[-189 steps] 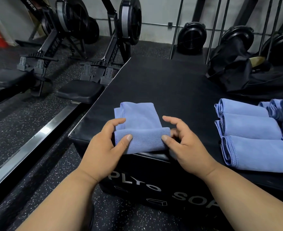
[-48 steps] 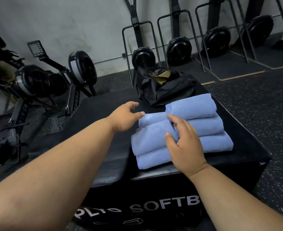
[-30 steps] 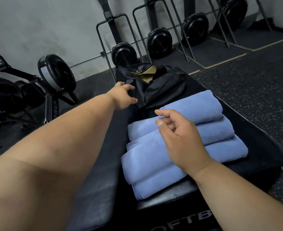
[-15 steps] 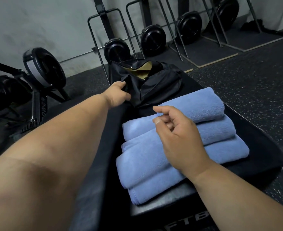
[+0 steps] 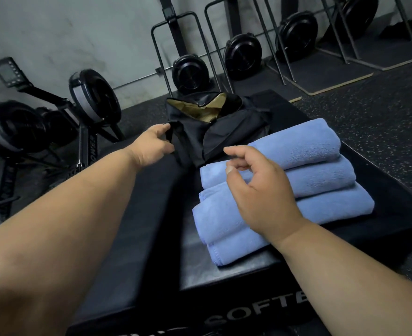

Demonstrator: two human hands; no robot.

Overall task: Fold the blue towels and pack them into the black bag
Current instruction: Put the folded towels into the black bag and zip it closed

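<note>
At upper centre, our left hand point(image 5: 155, 144) grasps the bag point(image 5: 214, 124) strap; right hand point(image 5: 260, 187), half-curled and empty, hovers over the towels point(image 5: 321, 166).

- The black bag point(image 5: 226, 127) sits at the far edge of the plyo box point(image 5: 151, 214), its mouth open upward and unobstructed from above.
- Rolled blue towels point(image 5: 309, 175) fill the box's right side, touching the bag's near wall.
- The box's left half lies bare, a clear lane to the bag.
</note>
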